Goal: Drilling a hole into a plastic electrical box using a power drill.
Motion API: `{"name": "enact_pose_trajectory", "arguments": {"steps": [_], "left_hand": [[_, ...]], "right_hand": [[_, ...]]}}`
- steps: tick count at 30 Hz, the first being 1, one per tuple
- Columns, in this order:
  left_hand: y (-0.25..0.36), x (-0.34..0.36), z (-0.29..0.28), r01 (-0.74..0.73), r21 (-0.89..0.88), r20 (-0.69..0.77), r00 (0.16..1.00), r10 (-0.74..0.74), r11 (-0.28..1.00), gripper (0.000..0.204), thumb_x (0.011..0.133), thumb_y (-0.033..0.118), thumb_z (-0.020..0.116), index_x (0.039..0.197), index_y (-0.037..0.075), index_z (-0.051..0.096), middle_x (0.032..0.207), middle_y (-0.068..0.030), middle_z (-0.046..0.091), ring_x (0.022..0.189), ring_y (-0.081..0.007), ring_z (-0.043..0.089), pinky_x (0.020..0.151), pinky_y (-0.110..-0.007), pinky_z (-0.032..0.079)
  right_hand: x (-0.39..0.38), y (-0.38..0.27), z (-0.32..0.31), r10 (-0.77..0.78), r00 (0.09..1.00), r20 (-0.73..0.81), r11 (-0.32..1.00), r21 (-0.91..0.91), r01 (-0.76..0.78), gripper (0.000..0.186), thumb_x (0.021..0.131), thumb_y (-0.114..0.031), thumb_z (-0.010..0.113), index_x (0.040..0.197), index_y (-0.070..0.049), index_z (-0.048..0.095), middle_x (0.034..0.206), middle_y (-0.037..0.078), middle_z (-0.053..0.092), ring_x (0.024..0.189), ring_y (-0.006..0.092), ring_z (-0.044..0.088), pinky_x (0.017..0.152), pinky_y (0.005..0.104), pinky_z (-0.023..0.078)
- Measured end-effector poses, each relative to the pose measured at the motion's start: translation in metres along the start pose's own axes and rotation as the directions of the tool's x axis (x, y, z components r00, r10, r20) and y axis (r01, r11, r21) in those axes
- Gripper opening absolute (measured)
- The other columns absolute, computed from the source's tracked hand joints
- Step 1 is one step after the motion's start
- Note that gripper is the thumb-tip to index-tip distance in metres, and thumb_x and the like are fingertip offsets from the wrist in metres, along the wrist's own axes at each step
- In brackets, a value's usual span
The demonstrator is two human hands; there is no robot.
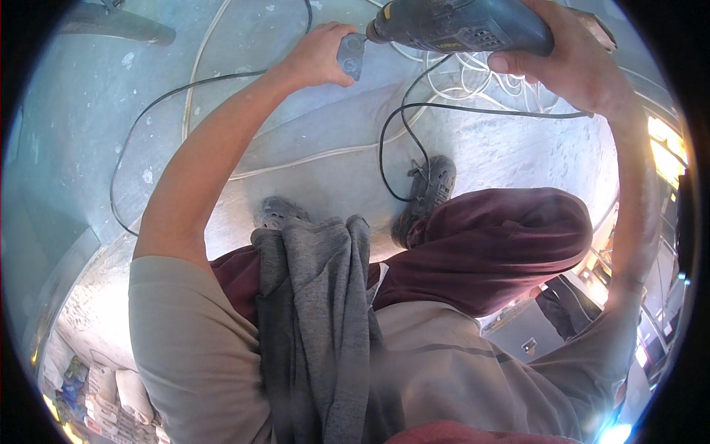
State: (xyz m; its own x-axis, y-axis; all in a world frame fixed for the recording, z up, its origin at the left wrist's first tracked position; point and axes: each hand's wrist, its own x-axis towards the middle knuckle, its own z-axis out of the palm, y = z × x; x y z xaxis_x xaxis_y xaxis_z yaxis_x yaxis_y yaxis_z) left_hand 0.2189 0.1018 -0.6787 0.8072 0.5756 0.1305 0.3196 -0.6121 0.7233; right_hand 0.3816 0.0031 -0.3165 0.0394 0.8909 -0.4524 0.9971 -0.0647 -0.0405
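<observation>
My left hand (pixel 318 55) grips a small grey piece (pixel 350 58) with round marks or holes on its face, near the top middle. Just right of it, a dark drill (pixel 451 22) points leftward in my right hand (pixel 562 66), whose fingers are wrapped round its body. The drill's front sits very close to the piece's upper right edge; I cannot tell whether they touch. A dark cord (pixel 503 110) and coiled white cable (pixel 473 81) lie beneath and beside the drill.
My crouched legs (pixel 488 244) and shoes (pixel 436 189) are below my hands, with grey cloth (pixel 310 296) at my front. Cables run across the speckled pale floor (pixel 177 118). A grey pipe (pixel 118 26) is at upper left; stacked items (pixel 118 399) are at lower left.
</observation>
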Motion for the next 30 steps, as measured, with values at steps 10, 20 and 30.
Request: {"name": "enact_pose_trajectory", "arguments": {"steps": [10,20,30], "left_hand": [[0.003,0.001,-0.002,0.020,0.029,0.026,0.999,-0.021,0.999,0.091,0.059,0.029,0.091,0.140,0.006,0.056,0.134,-0.0176,0.061,0.125,-0.0365,0.059,0.108,-0.044,0.049],[0.000,0.001,0.000,0.029,0.014,0.031,0.999,-0.029,0.999,0.090,0.059,0.029,0.090,0.139,0.006,0.057,0.135,-0.0172,0.061,0.126,-0.0360,0.058,0.109,-0.044,0.048],[0.003,0.001,-0.003,0.019,0.024,0.023,1.000,-0.020,1.000,0.091,0.058,0.028,0.091,0.139,0.004,0.057,0.136,-0.0190,0.060,0.127,-0.0371,0.057,0.109,-0.044,0.048]], "right_hand": [[0.004,0.006,-0.001,-0.045,0.999,-0.011,0.999,-0.023,0.045,0.065,0.079,-0.035,0.089,0.128,0.000,0.064,0.103,0.021,0.075,0.099,0.0338,0.073,0.087,0.0414,0.055],[0.005,0.006,-0.001,-0.024,1.000,-0.007,0.998,-0.052,0.024,0.067,0.079,-0.037,0.089,0.129,0.000,0.063,0.105,0.021,0.075,0.102,0.0343,0.073,0.089,0.0422,0.055],[0.000,0.002,0.004,-0.042,0.998,-0.054,0.999,-0.019,0.041,0.062,0.080,-0.032,0.089,0.128,-0.001,0.063,0.104,0.020,0.075,0.098,0.0330,0.073,0.087,0.0418,0.055]]}}
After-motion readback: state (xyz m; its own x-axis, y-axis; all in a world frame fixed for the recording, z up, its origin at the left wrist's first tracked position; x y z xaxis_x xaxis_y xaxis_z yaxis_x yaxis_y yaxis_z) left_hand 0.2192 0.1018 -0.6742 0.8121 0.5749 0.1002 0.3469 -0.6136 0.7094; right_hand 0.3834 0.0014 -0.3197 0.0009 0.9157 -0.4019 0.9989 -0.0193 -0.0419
